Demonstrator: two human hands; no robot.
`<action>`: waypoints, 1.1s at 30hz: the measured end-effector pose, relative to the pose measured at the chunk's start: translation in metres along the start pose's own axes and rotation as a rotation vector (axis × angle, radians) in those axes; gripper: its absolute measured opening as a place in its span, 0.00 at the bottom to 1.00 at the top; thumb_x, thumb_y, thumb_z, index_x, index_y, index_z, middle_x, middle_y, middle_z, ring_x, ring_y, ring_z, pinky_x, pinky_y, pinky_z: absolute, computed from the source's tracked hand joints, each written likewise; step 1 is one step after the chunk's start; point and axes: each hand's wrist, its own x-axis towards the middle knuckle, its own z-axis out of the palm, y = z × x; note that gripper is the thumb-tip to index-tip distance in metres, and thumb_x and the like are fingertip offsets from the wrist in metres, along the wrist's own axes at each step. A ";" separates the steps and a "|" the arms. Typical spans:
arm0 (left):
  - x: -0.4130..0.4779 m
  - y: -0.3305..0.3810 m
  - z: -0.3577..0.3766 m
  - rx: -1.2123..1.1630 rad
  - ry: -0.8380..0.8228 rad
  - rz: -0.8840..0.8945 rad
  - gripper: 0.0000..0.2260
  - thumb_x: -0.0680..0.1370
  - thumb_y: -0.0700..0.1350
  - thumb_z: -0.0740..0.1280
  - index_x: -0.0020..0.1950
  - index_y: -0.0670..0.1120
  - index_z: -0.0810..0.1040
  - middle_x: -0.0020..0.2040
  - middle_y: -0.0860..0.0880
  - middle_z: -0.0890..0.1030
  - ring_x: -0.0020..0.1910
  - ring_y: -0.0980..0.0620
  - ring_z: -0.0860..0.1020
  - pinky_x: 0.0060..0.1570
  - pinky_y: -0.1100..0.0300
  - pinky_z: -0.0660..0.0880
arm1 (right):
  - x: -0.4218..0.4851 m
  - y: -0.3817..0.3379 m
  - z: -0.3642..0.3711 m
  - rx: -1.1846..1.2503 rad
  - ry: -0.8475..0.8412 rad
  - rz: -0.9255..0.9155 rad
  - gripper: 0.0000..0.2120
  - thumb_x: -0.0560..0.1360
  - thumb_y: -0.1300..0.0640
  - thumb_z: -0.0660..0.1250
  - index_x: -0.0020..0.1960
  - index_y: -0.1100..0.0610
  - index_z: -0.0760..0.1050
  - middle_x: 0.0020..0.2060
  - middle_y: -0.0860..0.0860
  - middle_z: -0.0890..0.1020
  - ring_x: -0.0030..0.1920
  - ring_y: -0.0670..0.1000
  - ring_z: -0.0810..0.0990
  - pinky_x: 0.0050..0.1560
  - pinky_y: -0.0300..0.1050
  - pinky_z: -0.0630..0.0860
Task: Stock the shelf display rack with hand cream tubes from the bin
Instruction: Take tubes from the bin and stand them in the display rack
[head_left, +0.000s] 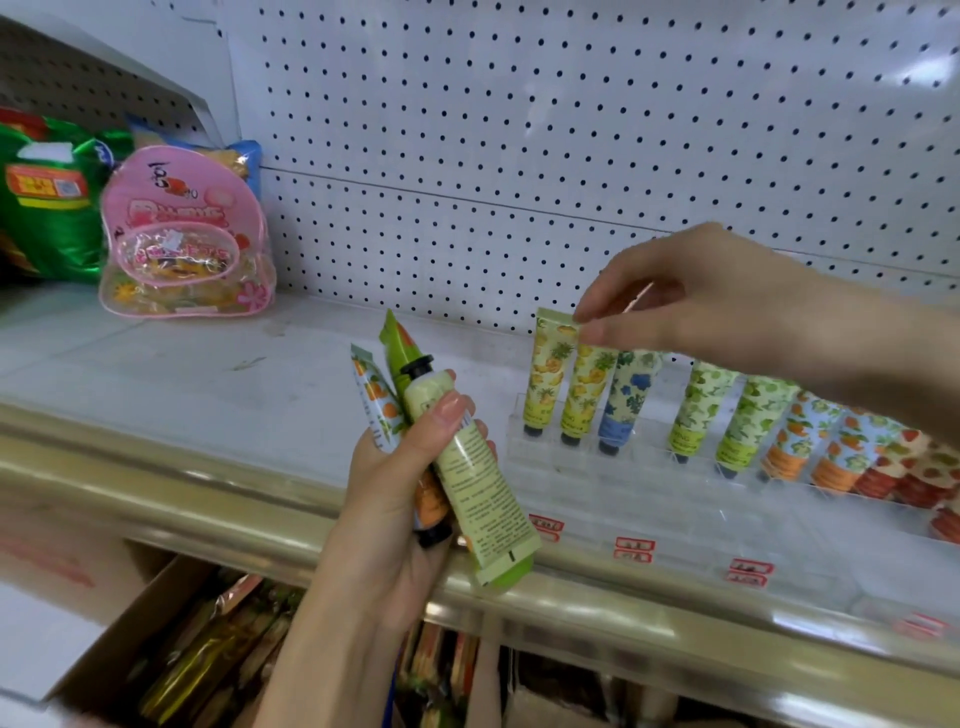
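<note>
My left hand grips a bundle of hand cream tubes in front of the shelf edge: a pale green one with a black cap up, and orange-patterned ones behind it. My right hand reaches over the clear display rack on the shelf and pinches the crimped top of a yellow pineapple tube standing cap down in the rack's back row. Beside it stand another yellow tube, a blue flower tube, green, orange and red ones.
A pink transparent bag and green snack packs sit at the shelf's back left. White pegboard backs the shelf. A cardboard bin with packaged goods lies below the gold shelf rail. Red price tags line the rack front.
</note>
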 end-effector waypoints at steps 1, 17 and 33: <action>-0.001 -0.001 0.001 -0.006 0.011 0.001 0.12 0.57 0.43 0.77 0.39 0.50 0.85 0.34 0.49 0.80 0.31 0.55 0.79 0.35 0.62 0.79 | -0.012 -0.004 0.010 0.061 -0.042 -0.013 0.05 0.69 0.49 0.72 0.41 0.50 0.81 0.33 0.41 0.82 0.34 0.41 0.78 0.32 0.32 0.71; -0.017 -0.005 0.010 0.002 0.175 0.010 0.23 0.54 0.51 0.73 0.45 0.43 0.76 0.34 0.48 0.77 0.29 0.55 0.78 0.31 0.62 0.78 | -0.060 0.000 0.101 0.328 -0.091 0.028 0.13 0.68 0.44 0.72 0.43 0.51 0.73 0.33 0.44 0.74 0.31 0.38 0.71 0.33 0.33 0.67; -0.015 -0.013 0.016 0.015 0.224 -0.002 0.08 0.65 0.47 0.70 0.41 0.46 0.83 0.37 0.49 0.82 0.33 0.54 0.80 0.39 0.62 0.80 | -0.072 0.027 0.048 0.728 0.003 0.220 0.10 0.73 0.58 0.67 0.46 0.64 0.69 0.37 0.58 0.85 0.30 0.56 0.83 0.23 0.43 0.75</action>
